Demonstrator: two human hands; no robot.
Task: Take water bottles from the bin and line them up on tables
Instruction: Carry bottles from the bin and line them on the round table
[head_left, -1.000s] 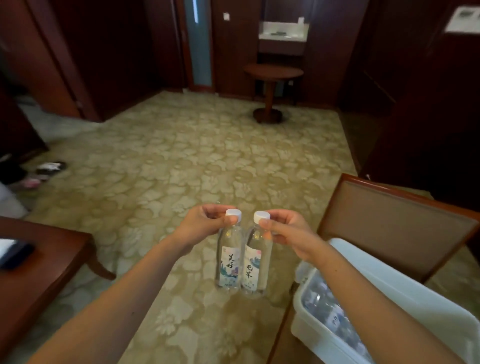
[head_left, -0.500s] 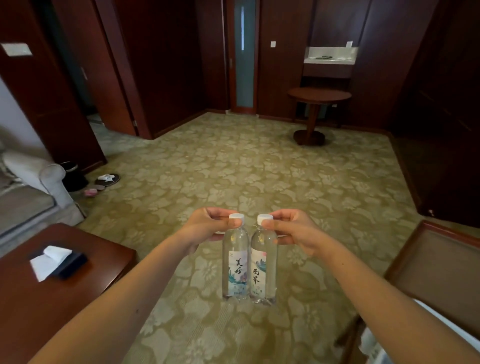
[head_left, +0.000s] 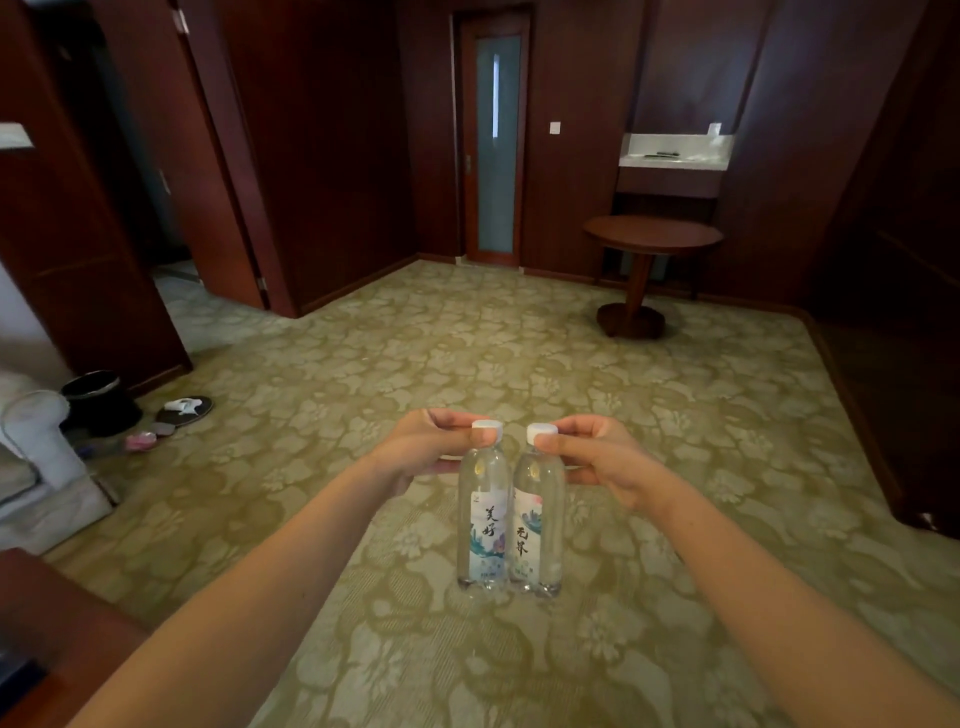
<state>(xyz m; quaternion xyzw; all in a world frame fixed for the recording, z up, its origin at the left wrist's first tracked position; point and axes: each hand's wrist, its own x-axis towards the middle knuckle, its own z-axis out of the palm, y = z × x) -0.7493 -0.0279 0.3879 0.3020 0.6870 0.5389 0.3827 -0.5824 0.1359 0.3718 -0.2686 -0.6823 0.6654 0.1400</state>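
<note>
dark wood panelling walls in a room with a green floral carpet (head_left: 363, 395), and a round pedestal table (head_left: 652, 236) stands by the far wall. both arms reach out over the carpet: the left hand (head_left: 421, 447) pinches the left bottle (head_left: 483, 514) at its white cap, the right hand (head_left: 602, 457) pinches the right bottle (head_left: 537, 519) the same way. both bottles hang upright, sides touching, above the floor. slippers (head_left: 182, 410) lie at the carpet's left edge.
</note>
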